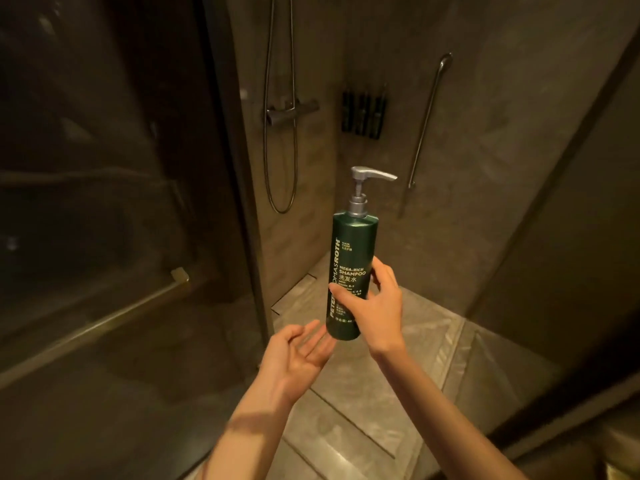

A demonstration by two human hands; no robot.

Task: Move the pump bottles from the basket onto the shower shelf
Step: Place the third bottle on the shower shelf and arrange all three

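While my right hand [379,306] wraps its fingers [349,295] around the lower half of a dark green pump bottle [351,268], I hold it upright in front of me at the entrance of a dim, tiled shower stall. Its silver pump head [369,175] stands above my grip, the spout pointing to the right, and the pale label facing me reads "Mega-Rich Shampoo". My left hand [299,355] hovers palm up, empty and spread, just below and to the left of the bottle's base, its fingertips [313,325] near the bottle; whether they touch it I cannot tell. Well beyond my fingers, on the far wall, a dark wall rack [363,114] holds what look like three dark bottles, too small and dim to make out clearly. Left of that rack hang the shower mixer bar [292,110] and a looping hose [294,161]; to its right a slanted metal grab bar [429,119] runs down the wall. Below my hands lies the pale stone shower floor [398,393], and a glass panel [104,202] stands to the left of my left hand.
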